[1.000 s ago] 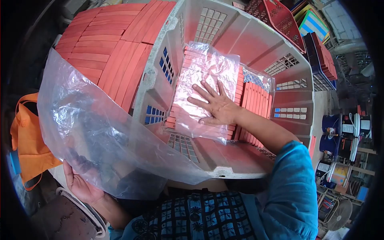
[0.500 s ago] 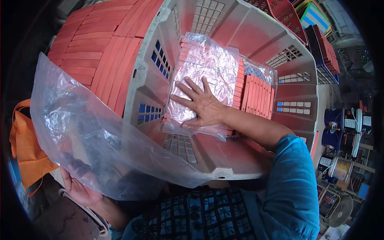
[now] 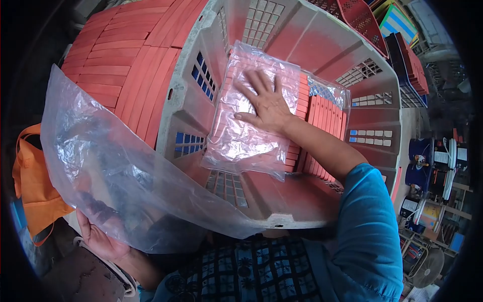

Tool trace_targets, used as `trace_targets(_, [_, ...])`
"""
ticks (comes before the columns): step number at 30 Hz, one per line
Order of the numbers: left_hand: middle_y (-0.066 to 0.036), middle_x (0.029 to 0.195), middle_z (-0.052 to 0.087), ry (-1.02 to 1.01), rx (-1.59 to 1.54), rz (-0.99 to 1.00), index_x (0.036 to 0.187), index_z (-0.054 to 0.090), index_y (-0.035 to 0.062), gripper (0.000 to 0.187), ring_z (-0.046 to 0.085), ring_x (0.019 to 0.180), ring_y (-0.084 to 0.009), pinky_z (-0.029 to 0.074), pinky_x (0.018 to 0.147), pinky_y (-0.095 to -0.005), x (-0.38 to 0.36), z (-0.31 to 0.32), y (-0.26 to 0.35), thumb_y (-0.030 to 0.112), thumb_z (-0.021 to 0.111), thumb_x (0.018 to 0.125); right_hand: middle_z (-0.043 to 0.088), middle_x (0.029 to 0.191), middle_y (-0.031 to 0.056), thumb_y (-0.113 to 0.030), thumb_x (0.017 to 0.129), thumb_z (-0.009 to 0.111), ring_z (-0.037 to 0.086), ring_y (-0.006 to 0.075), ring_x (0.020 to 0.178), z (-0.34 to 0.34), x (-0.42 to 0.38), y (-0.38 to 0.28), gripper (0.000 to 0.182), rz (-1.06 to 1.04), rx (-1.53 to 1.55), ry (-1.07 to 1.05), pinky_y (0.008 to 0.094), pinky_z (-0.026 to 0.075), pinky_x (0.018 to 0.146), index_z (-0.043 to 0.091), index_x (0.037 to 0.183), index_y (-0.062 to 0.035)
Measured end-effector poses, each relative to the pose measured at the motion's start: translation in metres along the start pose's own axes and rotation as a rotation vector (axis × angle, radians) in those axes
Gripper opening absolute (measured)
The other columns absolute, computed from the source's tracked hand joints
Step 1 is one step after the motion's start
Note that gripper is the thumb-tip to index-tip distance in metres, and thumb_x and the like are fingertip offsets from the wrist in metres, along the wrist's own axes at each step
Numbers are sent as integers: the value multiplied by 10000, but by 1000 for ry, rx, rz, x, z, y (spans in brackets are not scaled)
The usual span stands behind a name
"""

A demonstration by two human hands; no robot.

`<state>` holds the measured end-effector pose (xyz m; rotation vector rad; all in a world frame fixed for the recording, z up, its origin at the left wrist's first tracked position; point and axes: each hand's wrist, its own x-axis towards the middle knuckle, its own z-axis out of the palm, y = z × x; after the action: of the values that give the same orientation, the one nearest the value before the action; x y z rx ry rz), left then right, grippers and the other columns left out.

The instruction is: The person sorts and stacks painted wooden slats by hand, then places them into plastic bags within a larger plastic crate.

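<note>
My right hand [image 3: 269, 108] reaches into a large grey plastic crate [image 3: 302, 201] with its fingers spread. It lies over a clear plastic sheet [image 3: 246, 146] that covers part of a layer of flat red pieces [image 3: 324, 136]. To its right, the uncovered red pieces stand in a row, with small holes showing in some. My left hand [image 3: 103, 241] is at the lower left, palm up, gripping a larger clear plastic sheet [image 3: 110, 156]. That sheet drapes over the crate's near left rim and partly veils my fingers.
Stacked red strips [image 3: 115, 65] fill the area left of the crate. An orange bag [image 3: 37, 186] hangs at the far left. A red perforated crate [image 3: 359, 22] stands behind. Paint buckets [image 3: 420, 153] and a fan [image 3: 427, 267] are at the right.
My right hand has slid up and to the right across the plastic sheet, which now lies flatter over the red pieces. My left hand and its sheet have hardly moved.
</note>
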<state>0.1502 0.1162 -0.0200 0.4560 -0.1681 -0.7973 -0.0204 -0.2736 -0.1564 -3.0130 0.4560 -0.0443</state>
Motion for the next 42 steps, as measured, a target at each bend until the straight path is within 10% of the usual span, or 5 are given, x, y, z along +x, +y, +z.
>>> trace_targets(9, [-202,1223,538,-62,11,37,1247,444,-51,414,568,1020,-250,465,859,-370,1,24,-8,238,309,983,545,1177,149,-267,786,668,560,240,1015,-120,0,-32,663,-263,849,321,342,450,865,389,1340,-32])
trace_targets(16, [-202,1338,435,-311,-69,-18,1316,381,-33,442,467,1199,-287,337,1028,-426,0,84,-29,240,273,985,107,1470,253,-270,654,780,332,409,1284,-211,-82,-116,1114,-466,1153,121,407,322,1046,26,1445,-49])
trace_targets(23, [-222,1303,458,-539,-92,-368,1306,385,-34,446,511,1144,-316,391,976,-439,71,186,-80,238,288,966,499,1240,166,13,816,558,574,249,926,-246,-147,-90,560,-53,1016,448,323,466,803,389,1345,-62])
trace_targets(32, [-37,762,503,-226,1091,-381,881,597,49,185,447,700,-158,348,592,-323,191,182,-307,193,503,813,600,868,26,30,788,539,569,87,745,-176,-200,71,427,693,1146,-1,242,499,673,566,1207,-47])
trace_targets(42, [-190,1442,258,-1018,2322,-508,1434,211,153,754,329,1293,-369,359,1006,-467,185,99,-327,254,519,753,633,993,192,-70,753,570,642,227,833,-76,-205,118,374,814,717,-356,319,509,702,608,1123,-28])
